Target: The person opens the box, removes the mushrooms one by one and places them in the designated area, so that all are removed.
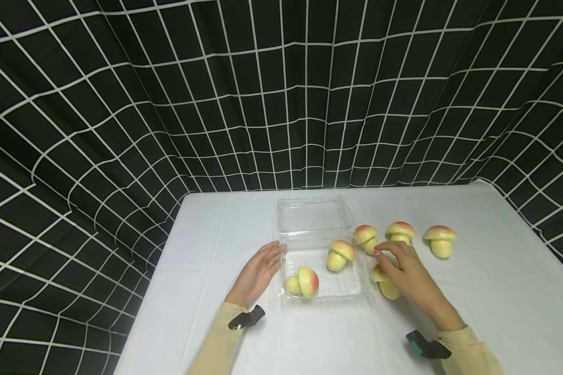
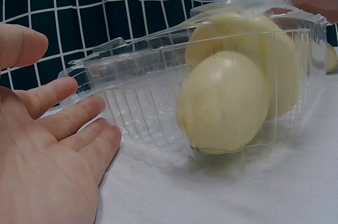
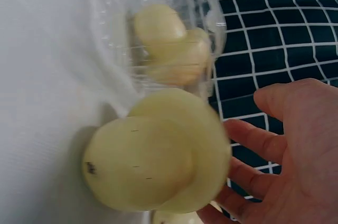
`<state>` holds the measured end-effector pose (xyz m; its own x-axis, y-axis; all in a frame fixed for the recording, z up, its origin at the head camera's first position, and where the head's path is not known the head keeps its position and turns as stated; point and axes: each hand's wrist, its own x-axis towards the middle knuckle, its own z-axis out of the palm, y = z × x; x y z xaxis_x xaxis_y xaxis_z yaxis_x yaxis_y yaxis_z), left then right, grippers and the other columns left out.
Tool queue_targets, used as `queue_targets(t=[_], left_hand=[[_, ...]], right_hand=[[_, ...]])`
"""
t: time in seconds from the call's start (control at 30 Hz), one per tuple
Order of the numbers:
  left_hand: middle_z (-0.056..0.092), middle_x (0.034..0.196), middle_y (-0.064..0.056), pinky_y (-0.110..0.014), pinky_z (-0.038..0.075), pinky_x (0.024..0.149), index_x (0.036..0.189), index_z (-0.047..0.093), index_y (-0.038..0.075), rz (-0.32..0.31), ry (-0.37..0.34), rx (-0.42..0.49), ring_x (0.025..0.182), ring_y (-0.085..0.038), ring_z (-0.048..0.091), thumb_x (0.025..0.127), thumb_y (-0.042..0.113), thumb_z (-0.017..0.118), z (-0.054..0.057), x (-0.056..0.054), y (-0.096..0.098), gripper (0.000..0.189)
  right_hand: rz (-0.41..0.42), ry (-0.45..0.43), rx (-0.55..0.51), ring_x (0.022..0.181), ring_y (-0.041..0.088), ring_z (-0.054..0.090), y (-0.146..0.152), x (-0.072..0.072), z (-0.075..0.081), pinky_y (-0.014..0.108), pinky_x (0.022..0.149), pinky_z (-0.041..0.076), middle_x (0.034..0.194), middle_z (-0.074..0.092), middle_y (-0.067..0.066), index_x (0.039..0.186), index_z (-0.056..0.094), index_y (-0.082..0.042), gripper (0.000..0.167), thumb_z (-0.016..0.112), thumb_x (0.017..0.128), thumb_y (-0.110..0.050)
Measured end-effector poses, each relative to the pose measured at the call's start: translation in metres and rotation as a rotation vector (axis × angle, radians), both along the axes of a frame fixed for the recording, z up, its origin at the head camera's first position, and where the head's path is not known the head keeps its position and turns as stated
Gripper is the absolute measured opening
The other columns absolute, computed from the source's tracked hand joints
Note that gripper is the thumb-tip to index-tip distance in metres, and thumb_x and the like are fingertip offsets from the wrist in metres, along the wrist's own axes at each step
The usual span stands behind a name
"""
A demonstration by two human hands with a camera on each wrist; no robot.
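A clear plastic clamshell box (image 1: 344, 285) lies with its lid (image 1: 315, 215) folded back. Inside it are two mushroom-shaped pieces, yellow with reddish caps: one mushroom (image 1: 303, 282) on its side at the left, another mushroom (image 1: 340, 255) at the right. My left hand (image 1: 257, 272) is at the box's left wall, fingers extended and fingertips close to the plastic. Right of the box, my right hand (image 1: 410, 278) hovers over a near mushroom (image 3: 142, 160), fingers spread and holding nothing. Its fingertips come near a second mushroom (image 1: 366, 239) by the box's right edge.
Farther back on the right stand a mushroom (image 1: 400, 230) and, beyond it, another mushroom (image 1: 440, 241). Everything lies on a white-covered table (image 1: 225, 224). A black curtain (image 1: 262, 104) with white grid lines hangs behind and along both sides.
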<state>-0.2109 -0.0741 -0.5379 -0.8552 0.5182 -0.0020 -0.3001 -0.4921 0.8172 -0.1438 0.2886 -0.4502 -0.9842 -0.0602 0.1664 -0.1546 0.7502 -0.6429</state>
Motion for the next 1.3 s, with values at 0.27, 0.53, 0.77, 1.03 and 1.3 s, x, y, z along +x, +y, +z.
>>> queue_targets(t=[0.27, 0.53, 0.77, 1.03, 1.3], left_hand=[[0.017, 0.168, -0.021, -0.032, 0.022, 0.130, 0.158, 0.015, -0.003, 0.006, -0.012, -0.002, 0.158, -0.031, 0.015, 0.113, 0.026, 0.021, -0.001, 0.000, 0.000, 0.053], [0.019, 0.168, -0.020, -0.035, 0.020, 0.131, 0.157, 0.017, -0.002, 0.007, -0.014, -0.010, 0.158, -0.030, 0.017, 0.113, 0.027, 0.022, -0.001, 0.000, 0.000, 0.053], [0.018, 0.168, -0.020, -0.036, 0.018, 0.132, 0.158, 0.016, -0.002, 0.005, -0.009, -0.009, 0.158, -0.031, 0.015, 0.113, 0.027, 0.021, 0.000, 0.000, 0.000, 0.053], [0.015, 0.168, -0.022, -0.035, 0.019, 0.132, 0.158, 0.013, -0.003, 0.009, -0.010, 0.012, 0.159, -0.032, 0.013, 0.113, 0.026, 0.021, 0.000, 0.002, -0.002, 0.054], [0.019, 0.168, -0.021, -0.036, 0.020, 0.132, 0.158, 0.016, -0.002, 0.008, -0.014, 0.018, 0.158, -0.031, 0.017, 0.113, 0.027, 0.023, -0.001, 0.000, -0.002, 0.054]], right_hand=[[0.012, 0.010, -0.004, 0.129, 0.043, 0.045, 0.000, -0.006, 0.012, 0.064, 0.102, 0.042, 0.134, 0.052, 0.023, 0.127, 0.060, -0.003, 0.039, 0.052, 0.106, -0.035], [0.015, 0.070, -0.022, 0.127, 0.039, 0.045, -0.005, -0.011, 0.024, 0.061, 0.102, 0.040, 0.131, 0.055, 0.021, 0.130, 0.058, -0.002, 0.041, 0.056, 0.104, -0.033], [0.006, 0.069, -0.025, 0.129, 0.040, 0.044, -0.018, -0.014, 0.042, 0.062, 0.103, 0.040, 0.137, 0.054, 0.021, 0.136, 0.055, -0.004, 0.046, 0.058, 0.103, -0.035], [0.029, 0.042, -0.106, 0.138, 0.040, 0.043, -0.045, -0.019, 0.063, 0.063, 0.106, 0.042, 0.147, 0.047, 0.019, 0.142, 0.051, -0.009, 0.051, 0.059, 0.102, -0.039], [0.076, 0.082, -0.151, 0.121, 0.035, 0.054, -0.063, -0.024, 0.063, 0.054, 0.102, 0.045, 0.143, 0.050, 0.017, 0.140, 0.053, -0.007, 0.047, 0.062, 0.101, -0.032]])
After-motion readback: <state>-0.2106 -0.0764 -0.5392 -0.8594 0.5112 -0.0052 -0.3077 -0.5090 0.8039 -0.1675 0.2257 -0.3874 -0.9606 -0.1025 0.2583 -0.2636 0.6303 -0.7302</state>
